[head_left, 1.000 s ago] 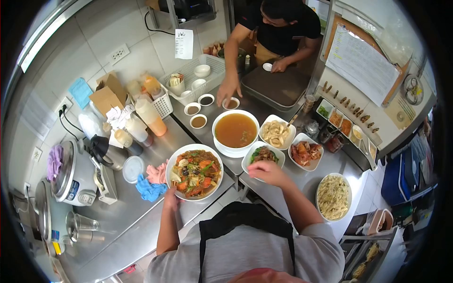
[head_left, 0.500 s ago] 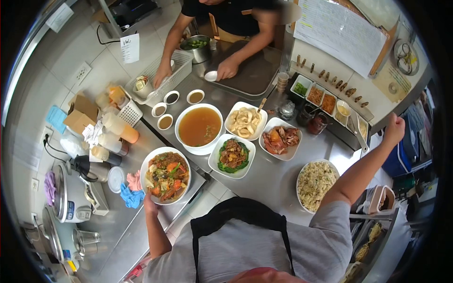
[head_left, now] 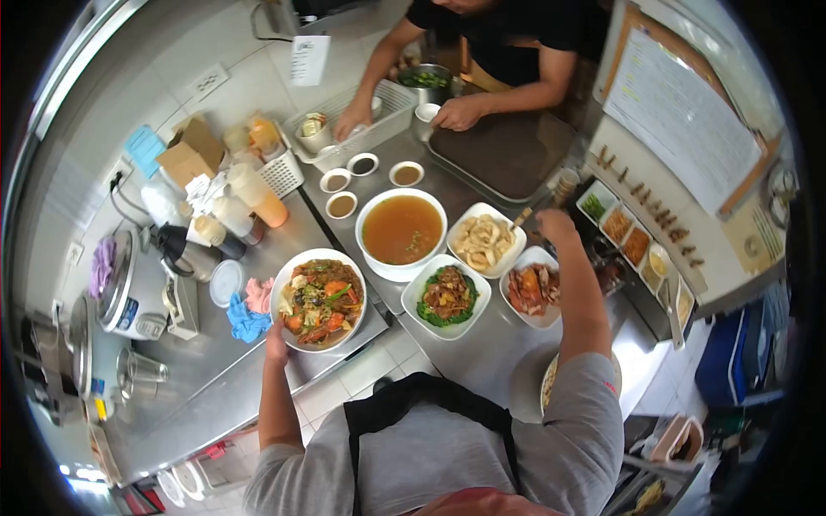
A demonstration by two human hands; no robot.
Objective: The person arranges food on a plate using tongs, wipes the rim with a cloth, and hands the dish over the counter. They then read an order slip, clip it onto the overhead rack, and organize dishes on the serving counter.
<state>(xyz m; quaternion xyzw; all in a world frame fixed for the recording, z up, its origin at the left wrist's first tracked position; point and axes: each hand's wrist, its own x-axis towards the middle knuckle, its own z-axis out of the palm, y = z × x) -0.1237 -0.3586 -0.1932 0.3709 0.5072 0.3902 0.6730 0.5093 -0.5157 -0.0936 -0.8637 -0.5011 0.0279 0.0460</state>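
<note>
My left hand (head_left: 275,344) grips the near-left rim of a white bowl (head_left: 277,297) filled with stir-fried noodles and vegetables, level above the counter edge. My right hand (head_left: 557,225) is stretched over the counter with its fingers curled; what they hold, if anything, is hidden. Just left of it a wooden handle (head_left: 522,218) sticks out of a square bowl of pale rings (head_left: 480,241). Below my right forearm stands a square bowl of sliced roast meat (head_left: 532,291), partly covered. A stack of small cups (head_left: 565,185) is just beyond my right hand.
A bowl of brown soup (head_left: 403,228), a bowl of meat on greens (head_left: 447,295) and several sauce cups (head_left: 342,205) stand mid-counter. My right arm partly hides a rice dish (head_left: 548,383). Across, a co-worker's hands (head_left: 460,112) are by a tray (head_left: 508,146) and basket (head_left: 396,107).
My right hand has swung in from the far right to above the counter beside the bowls. The view has shifted. My left hand still grips the noodle bowl. The co-worker's small white cup has moved.
</note>
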